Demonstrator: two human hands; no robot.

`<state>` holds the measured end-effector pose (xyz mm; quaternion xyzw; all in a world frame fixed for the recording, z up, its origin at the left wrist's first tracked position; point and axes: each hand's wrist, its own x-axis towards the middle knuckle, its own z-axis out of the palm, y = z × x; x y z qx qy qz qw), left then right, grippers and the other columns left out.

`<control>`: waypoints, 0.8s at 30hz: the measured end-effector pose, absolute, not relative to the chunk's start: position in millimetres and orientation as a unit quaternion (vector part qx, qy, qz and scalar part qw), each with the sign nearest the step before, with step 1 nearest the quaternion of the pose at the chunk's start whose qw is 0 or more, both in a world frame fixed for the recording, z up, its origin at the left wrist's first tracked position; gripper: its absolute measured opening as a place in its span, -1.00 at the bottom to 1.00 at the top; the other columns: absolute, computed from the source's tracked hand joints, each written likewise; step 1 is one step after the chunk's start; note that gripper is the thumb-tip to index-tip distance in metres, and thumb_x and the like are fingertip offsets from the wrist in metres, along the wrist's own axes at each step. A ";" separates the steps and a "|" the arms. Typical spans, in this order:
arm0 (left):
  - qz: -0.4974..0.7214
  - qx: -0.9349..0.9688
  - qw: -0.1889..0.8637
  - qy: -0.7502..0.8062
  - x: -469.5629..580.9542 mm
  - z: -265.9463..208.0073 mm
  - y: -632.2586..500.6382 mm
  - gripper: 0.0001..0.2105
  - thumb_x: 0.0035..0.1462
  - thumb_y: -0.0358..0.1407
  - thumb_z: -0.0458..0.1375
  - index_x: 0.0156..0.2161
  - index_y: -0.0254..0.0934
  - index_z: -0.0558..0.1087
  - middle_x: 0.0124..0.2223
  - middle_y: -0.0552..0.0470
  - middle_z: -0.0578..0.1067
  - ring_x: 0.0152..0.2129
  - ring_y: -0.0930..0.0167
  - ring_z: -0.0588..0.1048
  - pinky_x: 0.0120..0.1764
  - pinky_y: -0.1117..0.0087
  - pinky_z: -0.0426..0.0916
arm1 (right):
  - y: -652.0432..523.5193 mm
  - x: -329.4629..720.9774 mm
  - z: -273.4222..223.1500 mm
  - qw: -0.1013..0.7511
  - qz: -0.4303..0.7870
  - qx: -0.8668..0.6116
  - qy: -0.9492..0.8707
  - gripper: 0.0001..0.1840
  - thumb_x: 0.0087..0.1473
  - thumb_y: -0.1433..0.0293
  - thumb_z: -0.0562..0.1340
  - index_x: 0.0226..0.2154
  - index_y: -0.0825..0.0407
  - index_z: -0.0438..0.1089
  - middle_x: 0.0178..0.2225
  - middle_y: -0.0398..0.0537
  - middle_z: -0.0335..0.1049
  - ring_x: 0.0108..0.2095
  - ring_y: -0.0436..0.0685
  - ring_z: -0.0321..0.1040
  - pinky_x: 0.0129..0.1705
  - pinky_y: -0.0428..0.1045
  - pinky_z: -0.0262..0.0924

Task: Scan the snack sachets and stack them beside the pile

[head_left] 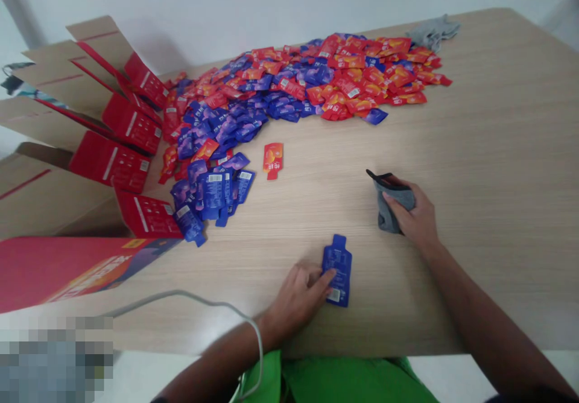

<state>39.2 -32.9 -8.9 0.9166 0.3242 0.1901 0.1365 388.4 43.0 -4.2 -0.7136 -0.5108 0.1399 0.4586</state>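
A blue flat pouch with a short neck (340, 259) lies near the table's front edge, neck pointing away from me and its printed text and white label facing up. My left hand (298, 291) grips it at its left edge, the thumb lying across the face and the other fingers curled. To the right and farther back, my right hand (418, 216) is closed around a bunched grey cloth with black edging (388, 215). The cloth is just above or on the table; I cannot tell which. A single red pouch (273, 158) lies farther back, neck toward me.
A long heap of red and blue pouches (298, 83) covers the back. Several blue pouches (212, 192) lie at the left beside open red cardboard boxes (133, 122). A grey cloth (434, 31) sits at the back right. A pale cable (217, 302) crosses over my left forearm.
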 end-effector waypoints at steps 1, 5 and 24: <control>0.202 0.927 0.129 0.287 33.9 -8.9 -36.3 -0.67 0.48 -0.22 0.11 0.26 -0.20 0.42 0.02 -0.13 0.54 -0.04 0.25 0.53 0.01 0.20 0.53 | 43.2 389.0 -5.0 0.458 0.138 -0.711 -0.515 -0.50 0.18 0.09 0.34 0.13 -0.11 0.48 0.06 0.00 0.57 0.07 0.33 0.51 0.14 0.30 0.37; 0.191 0.956 0.122 0.186 19.6 -5.6 -44.1 -0.69 0.46 -0.25 0.16 0.23 -0.19 0.46 0.22 -0.10 0.50 0.20 0.26 0.42 0.18 0.24 0.43 | 43.7 391.5 -6.0 0.442 0.130 -0.699 -0.547 -0.50 0.19 0.11 0.33 0.14 -0.11 0.46 0.06 0.01 0.57 0.06 0.33 0.51 0.14 0.32 0.38; 0.173 0.953 0.189 0.160 18.5 0.8 -63.7 -0.69 0.45 -0.42 0.07 0.21 -0.33 0.46 0.19 -0.17 0.56 0.20 0.21 0.47 0.27 0.11 0.38 | -33.6 303.8 29.3 0.256 0.162 -0.402 -0.864 -0.52 0.25 0.31 0.21 0.20 0.01 0.36 0.02 0.11 0.54 0.01 0.28 0.44 0.05 0.18 0.35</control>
